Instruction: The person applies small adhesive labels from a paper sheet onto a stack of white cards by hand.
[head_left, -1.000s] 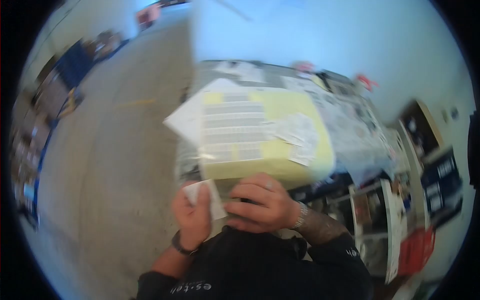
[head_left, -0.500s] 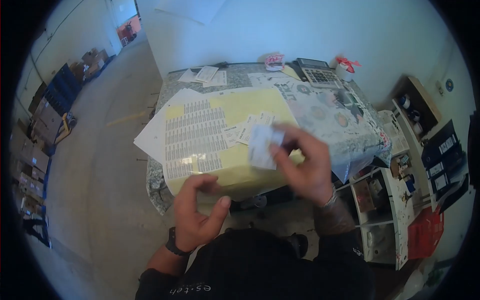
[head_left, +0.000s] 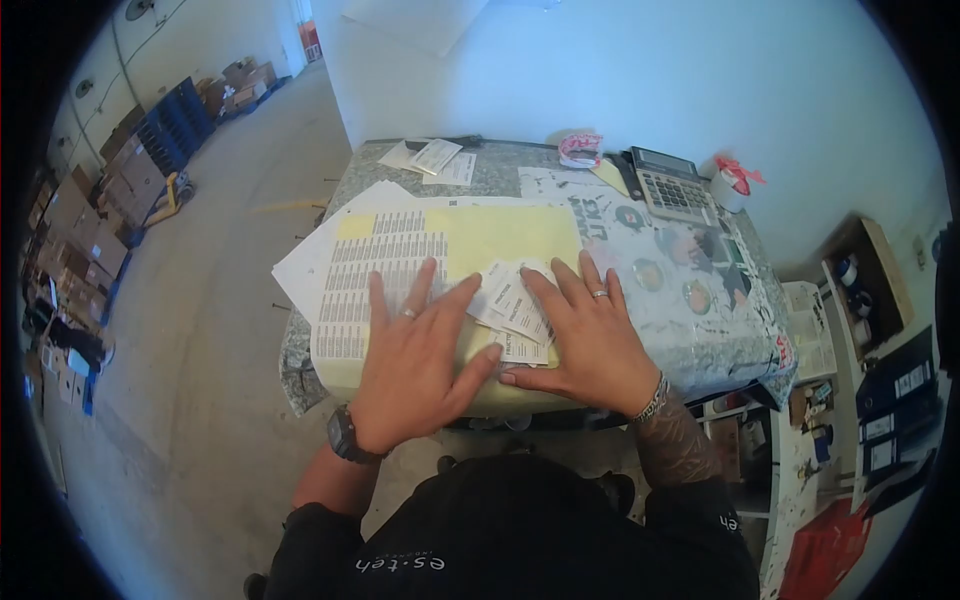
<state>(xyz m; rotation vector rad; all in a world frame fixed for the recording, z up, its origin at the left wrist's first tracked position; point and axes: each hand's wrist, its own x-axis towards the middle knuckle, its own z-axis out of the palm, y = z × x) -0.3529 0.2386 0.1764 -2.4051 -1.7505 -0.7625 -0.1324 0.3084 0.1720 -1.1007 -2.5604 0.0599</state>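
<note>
Several small white printed labels [head_left: 515,303] lie in a loose, overlapping pile on a yellow sheet [head_left: 510,232]. Rows of printed stickers [head_left: 372,278] cover the left part of that sheet. My left hand [head_left: 420,350] rests on the sheet, fingers spread, with its index fingertip and thumb at the pile's left edge. On the other side, my right hand [head_left: 595,335] is palm down with fingers apart, its index finger and thumb touching the pile's right edge. Neither hand grips anything. Parts of the labels are hidden under the fingers.
White papers [head_left: 300,270] stick out under the yellow sheet. At the table's back are paper packets [head_left: 437,157], a calculator [head_left: 672,187] and a white cup [head_left: 730,188]. Shelves with binders [head_left: 890,410] and a red crate [head_left: 825,550] stand right; boxes [head_left: 135,185] line the left wall.
My right hand has put the white labels it held down onto the pile and opened. My left hand has come forward from the sheet's front edge and now lies flat on it.
</note>
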